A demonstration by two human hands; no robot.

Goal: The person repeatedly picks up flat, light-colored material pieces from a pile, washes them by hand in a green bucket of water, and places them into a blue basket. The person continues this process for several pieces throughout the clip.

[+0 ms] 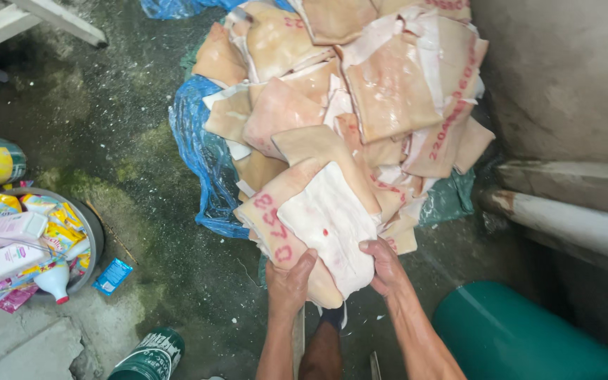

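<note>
A big heap of pale pork skin slabs (360,91) with red stamps lies on blue plastic sheeting (195,141) on the wet floor. Both hands grip the nearest slab (318,218), white fat side up, at its lower edge. My left hand (288,281) clasps its lower left corner beside the red stamp. My right hand (385,266) clasps its lower right edge. My leg and foot (321,338) show between my forearms.
A metal basin (93,232) at the left holds bottles and bright sachets. A blue sachet (112,276) lies on the floor beside it. A green can (150,355) stands at the bottom, a green drum (515,338) at the lower right, and a concrete wall with a pipe (571,218) at the right.
</note>
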